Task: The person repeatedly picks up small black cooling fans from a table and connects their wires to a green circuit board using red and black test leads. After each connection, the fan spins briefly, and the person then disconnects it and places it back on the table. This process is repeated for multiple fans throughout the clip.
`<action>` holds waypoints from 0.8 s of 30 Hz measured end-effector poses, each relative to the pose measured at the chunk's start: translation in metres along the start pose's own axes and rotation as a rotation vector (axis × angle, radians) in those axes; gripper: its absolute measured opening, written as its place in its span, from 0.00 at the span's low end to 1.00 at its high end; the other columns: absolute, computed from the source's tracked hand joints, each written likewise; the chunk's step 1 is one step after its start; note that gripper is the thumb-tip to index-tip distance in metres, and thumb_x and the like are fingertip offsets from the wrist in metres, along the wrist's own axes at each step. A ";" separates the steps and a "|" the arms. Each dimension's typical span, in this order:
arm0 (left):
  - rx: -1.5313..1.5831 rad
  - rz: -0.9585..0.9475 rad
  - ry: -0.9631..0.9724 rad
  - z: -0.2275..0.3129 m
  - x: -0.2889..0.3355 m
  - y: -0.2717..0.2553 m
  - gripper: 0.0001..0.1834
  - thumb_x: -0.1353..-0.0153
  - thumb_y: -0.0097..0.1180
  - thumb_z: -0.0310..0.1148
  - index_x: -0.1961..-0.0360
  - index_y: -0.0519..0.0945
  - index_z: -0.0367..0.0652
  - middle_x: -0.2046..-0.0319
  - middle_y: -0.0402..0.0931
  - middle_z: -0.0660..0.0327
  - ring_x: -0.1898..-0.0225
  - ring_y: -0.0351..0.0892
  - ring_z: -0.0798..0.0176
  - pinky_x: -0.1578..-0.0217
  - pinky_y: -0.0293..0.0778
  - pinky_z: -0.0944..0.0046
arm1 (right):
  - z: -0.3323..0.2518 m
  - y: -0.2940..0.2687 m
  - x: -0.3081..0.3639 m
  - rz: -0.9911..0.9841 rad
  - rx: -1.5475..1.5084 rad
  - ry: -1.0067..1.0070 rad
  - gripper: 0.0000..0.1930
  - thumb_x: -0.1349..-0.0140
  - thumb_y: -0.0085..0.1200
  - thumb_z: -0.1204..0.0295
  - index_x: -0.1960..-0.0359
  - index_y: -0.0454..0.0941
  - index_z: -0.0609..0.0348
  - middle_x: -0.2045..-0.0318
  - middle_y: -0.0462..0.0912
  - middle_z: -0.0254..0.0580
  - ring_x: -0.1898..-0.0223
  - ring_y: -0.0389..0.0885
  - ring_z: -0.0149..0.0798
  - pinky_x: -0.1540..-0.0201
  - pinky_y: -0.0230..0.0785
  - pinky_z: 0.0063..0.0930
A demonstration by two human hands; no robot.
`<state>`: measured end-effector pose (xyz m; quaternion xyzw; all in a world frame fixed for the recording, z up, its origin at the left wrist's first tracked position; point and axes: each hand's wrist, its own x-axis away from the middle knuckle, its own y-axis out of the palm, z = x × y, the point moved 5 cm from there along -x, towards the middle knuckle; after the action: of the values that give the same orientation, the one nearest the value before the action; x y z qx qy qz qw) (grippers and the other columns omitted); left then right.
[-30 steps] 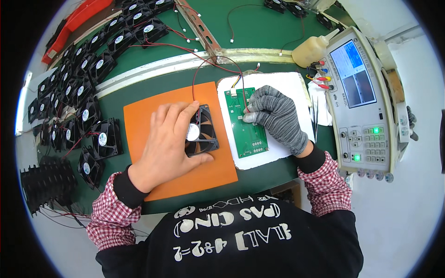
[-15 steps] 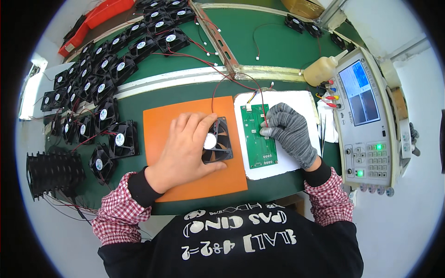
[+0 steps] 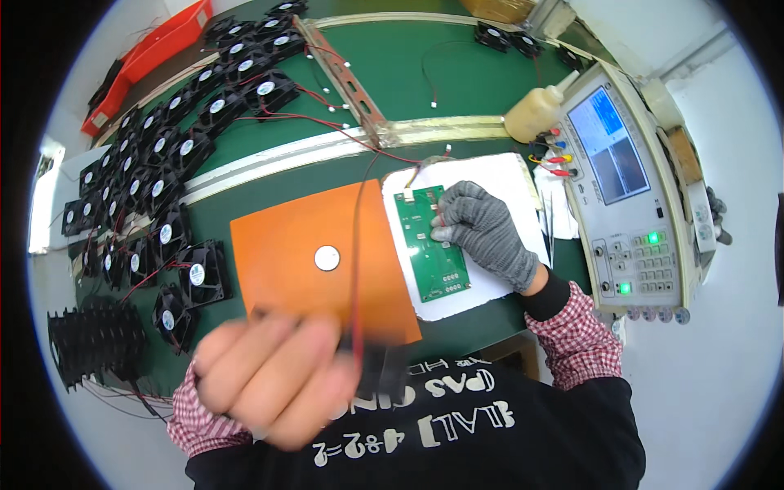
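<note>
My left hand (image 3: 278, 380), bare and blurred by motion, is raised over the near edge of the orange mat (image 3: 278, 302). Its fingers are closed on a black cooling fan (image 3: 382, 367), seen edge-on and smeared. A thin red and black wire (image 3: 357, 229) rises from the fan toward the back of the bench. On the mat lies a small round white disc (image 3: 327, 258). My right hand (image 3: 490, 237), in a grey glove, pinches a red wire end beside the green circuit board (image 3: 433, 257); the fingers partly hide the wire's tip. The board lies on a white pad (image 3: 510, 192).
Many similar black fans (image 3: 163, 188) cover the left of the bench, beside a fan stack (image 3: 94, 343). A test instrument (image 3: 629, 212) with a lit screen stands right, near a squeeze bottle (image 3: 535, 110). A metal rail (image 3: 343, 73) crosses the back.
My left hand has lifted the fan off the orange mat and brought it toward my body, uncovering the white disc. My right hand stays at the board. The whole view has shifted slightly.
</note>
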<state>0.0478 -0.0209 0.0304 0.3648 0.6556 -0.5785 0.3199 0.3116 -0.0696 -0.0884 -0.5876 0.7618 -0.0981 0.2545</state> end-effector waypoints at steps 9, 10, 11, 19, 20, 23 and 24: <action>1.016 -0.142 -0.697 -0.012 -0.002 -0.028 0.31 0.40 0.58 0.49 0.47 0.71 0.31 0.61 0.79 0.42 0.64 0.81 0.50 0.63 0.77 0.58 | 0.004 0.002 -0.002 0.001 -0.059 -0.020 0.11 0.54 0.66 0.78 0.77 0.73 0.62 0.71 0.75 0.41 0.64 0.75 0.42 0.56 0.70 0.33; 0.867 -0.167 -0.646 -0.012 -0.004 -0.032 0.31 0.41 0.59 0.48 0.47 0.71 0.31 0.61 0.79 0.43 0.63 0.81 0.51 0.62 0.76 0.59 | 0.003 0.004 -0.003 -0.011 -0.051 -0.030 0.11 0.53 0.66 0.78 0.77 0.73 0.62 0.71 0.75 0.41 0.64 0.75 0.42 0.56 0.70 0.33; 0.581 -0.139 -0.560 -0.009 -0.008 -0.037 0.29 0.41 0.60 0.45 0.48 0.71 0.31 0.60 0.79 0.43 0.63 0.81 0.50 0.61 0.76 0.58 | 0.002 0.005 -0.005 -0.023 -0.042 -0.039 0.11 0.53 0.66 0.77 0.77 0.73 0.61 0.71 0.75 0.41 0.64 0.75 0.43 0.56 0.70 0.33; 0.032 -0.254 0.057 -0.047 -0.081 0.061 0.40 0.48 0.68 0.38 0.38 0.64 0.27 0.43 0.70 0.39 0.42 0.73 0.40 0.44 0.71 0.49 | 0.005 -0.008 0.010 0.180 0.090 -0.158 0.07 0.49 0.64 0.77 0.71 0.77 0.59 0.71 0.77 0.41 0.67 0.78 0.43 0.61 0.72 0.31; -0.006 -0.225 0.068 -0.072 -0.083 0.077 0.45 0.49 0.69 0.41 0.36 0.61 0.27 0.42 0.69 0.39 0.40 0.70 0.42 0.42 0.69 0.51 | -0.006 -0.010 0.009 0.172 0.014 -0.052 0.07 0.47 0.63 0.78 0.69 0.78 0.59 0.70 0.78 0.39 0.66 0.78 0.38 0.60 0.72 0.28; -0.247 -0.320 -0.367 -0.176 -0.042 0.128 0.48 0.48 0.68 0.45 0.35 0.59 0.27 0.38 0.64 0.38 0.36 0.64 0.42 0.39 0.65 0.55 | -0.005 -0.021 0.007 0.377 -0.124 0.008 0.06 0.44 0.62 0.80 0.67 0.78 0.62 0.70 0.78 0.36 0.66 0.76 0.31 0.60 0.70 0.25; -0.316 -0.382 -0.523 -0.216 -0.015 0.137 0.50 0.50 0.69 0.45 0.34 0.58 0.27 0.37 0.62 0.37 0.36 0.64 0.41 0.39 0.65 0.55 | 0.003 -0.022 0.007 0.359 -0.221 0.119 0.11 0.45 0.64 0.78 0.60 0.79 0.62 0.66 0.78 0.35 0.66 0.75 0.28 0.60 0.70 0.22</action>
<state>0.1724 0.2006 -0.0012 0.0215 0.6893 -0.5930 0.4155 0.3308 -0.0819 -0.0833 -0.4601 0.8740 -0.0018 0.1566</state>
